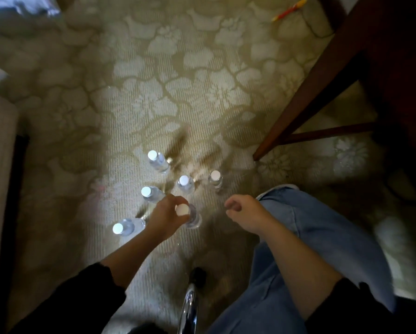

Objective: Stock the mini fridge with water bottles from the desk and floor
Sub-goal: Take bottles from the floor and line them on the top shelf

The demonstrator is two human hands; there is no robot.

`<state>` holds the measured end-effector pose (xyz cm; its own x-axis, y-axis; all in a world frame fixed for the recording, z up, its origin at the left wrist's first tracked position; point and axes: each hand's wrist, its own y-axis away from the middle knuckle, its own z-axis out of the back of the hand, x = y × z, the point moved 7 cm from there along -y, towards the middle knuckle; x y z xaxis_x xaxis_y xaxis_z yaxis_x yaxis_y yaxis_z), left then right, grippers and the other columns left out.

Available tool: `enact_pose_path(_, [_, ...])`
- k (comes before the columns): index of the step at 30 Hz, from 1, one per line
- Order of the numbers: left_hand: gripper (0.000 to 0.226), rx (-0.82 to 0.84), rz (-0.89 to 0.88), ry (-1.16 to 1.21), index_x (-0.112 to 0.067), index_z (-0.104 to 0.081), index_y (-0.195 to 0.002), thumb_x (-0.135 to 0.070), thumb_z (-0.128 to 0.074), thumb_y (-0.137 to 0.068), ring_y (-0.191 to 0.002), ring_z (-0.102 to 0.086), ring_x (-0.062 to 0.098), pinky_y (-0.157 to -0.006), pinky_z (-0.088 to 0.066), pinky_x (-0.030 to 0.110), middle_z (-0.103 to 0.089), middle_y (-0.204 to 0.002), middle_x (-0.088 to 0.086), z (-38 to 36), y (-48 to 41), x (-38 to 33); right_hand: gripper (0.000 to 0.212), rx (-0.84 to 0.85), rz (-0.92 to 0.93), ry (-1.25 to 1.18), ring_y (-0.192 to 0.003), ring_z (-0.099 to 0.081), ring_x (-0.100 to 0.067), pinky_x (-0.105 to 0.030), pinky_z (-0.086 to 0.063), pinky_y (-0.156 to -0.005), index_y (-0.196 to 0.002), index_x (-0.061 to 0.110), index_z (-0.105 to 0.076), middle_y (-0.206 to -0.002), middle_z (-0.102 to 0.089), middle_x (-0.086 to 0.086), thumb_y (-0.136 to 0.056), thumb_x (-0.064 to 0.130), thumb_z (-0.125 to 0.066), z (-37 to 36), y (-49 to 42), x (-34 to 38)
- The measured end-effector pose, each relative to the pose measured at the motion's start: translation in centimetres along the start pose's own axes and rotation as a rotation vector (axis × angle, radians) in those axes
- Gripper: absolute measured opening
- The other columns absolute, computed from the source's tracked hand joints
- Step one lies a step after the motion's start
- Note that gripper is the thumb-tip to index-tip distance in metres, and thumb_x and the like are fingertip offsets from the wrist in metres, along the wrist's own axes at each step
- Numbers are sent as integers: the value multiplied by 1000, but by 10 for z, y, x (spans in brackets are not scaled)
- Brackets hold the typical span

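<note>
Nearest, a chrome chair leg [190, 302] and a jeans-clad knee [322, 237] fill the lower frame; the person seems to be bending low to reach the floor stock. The left hand [164, 216] wraps its fingers around the neck of a bottle [193, 216] just under the cap, apparently to lift it upright. The right hand [246, 210] hangs near it, loosely curled and holding nothing, probably ready for a second one. Five more bottles stand on the carpet [202, 92]: one near left [126, 227], one behind the left hand [150, 194], two mid [185, 184] [215, 179], one farthest [157, 161]. At right a wooden table leg [310, 92]. No fridge shows.
</note>
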<state>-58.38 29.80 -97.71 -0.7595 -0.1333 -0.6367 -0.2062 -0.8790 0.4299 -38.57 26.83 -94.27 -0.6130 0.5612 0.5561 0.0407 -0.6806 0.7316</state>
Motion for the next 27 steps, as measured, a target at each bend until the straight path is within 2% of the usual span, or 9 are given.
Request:
enact_pose_path(3, [17, -6, -210, 15, -8, -68, -92, -12, -73, -76, -83, -60, 13, -72, -47, 19, -66, -92, 4, 22, 27, -54, 22, -43, 42, 5, -100, -59, -24, -36, -51, -86, -112, 13, -61, -101, -60, -5, -92, 12, -51, 8, 27, 6])
enact_pose_path(7, [15, -59, -338, 12, -15, -69, -92, -15, -70, -77, -81, -56, 8, -74, -46, 24, -64, -92, -3, 55, 60, -122, 25, -83, 100, -2, -92, -57, -16, -25, -48, -72, -114, 17, -58, -102, -59, -1, -90, 14, -57, 18, 67, 15])
enact_pose_path(10, [20, -80, -489, 12, -15, -70, -94, -13, -72, -74, -85, -59, 12, -77, -48, 25, -66, -94, -1, 76, 84, -174, 46, -152, 208, -31, -105, -58, -19, -33, -52, -87, -124, 21, -52, -116, -59, -3, -81, 24, -69, 29, 100, 30])
enact_pose_path(13, [23, -137, -642, -4, -14, -70, -98, -11, -72, -75, -82, -56, 7, -71, -40, 8, -64, -93, -3, 103, 113, -227, 76, -292, 366, -81, -117, -55, -16, -43, -49, -97, -135, 29, -41, -128, -55, -1, -67, 45, -71, 43, 141, 49])
enact_pose_path(16, [14, -141, -746, 34, -14, -69, -91, -12, -71, -77, -72, -55, -2, -64, -39, 8, -64, -87, -5, 133, 141, -280, 72, -468, 510, -131, -121, -52, -12, -40, -45, -101, -137, 28, -38, -132, -53, 5, -73, 32, -73, 66, 190, 73])
enact_pose_path(19, [11, -127, -874, 69, -9, -69, -88, -14, -71, -78, -60, -52, 1, -56, -37, 13, -68, -81, 6, 155, 167, -334, 72, -606, 622, -208, -126, -48, -5, -29, -42, -102, -138, 32, -36, -135, -51, 10, -75, 32, -71, 95, 235, 92])
enact_pose_path(23, [15, -160, -1031, 14, -10, -68, -96, -16, -69, -82, -58, -58, 8, -57, -44, 19, -69, -86, 2, 173, 204, -397, 65, -754, 706, -248, -114, -51, 6, -6, -40, -87, -132, 33, -40, -125, -55, 16, -77, 27, -74, 131, 295, 108])
enact_pose_path(25, [19, -194, -1106, -31, -13, -67, -102, -20, -66, -84, -66, -59, 7, -63, -45, 19, -68, -91, -4, 179, 226, -423, 61, -816, 750, -261, -115, -52, 1, -12, -42, -89, -130, 29, -41, -125, -56, 12, -78, 29, -73, 144, 323, 111])
enact_pose_path(27, [22, -218, -1169, -25, -15, -65, -106, -22, -65, -85, -71, -56, -6, -64, -40, 6, -61, -88, -18, 182, 247, -447, 56, -863, 776, -271, -114, -55, -1, -24, -46, -92, -128, 32, -42, -123, -57, 12, -79, 32, -71, 156, 349, 111])
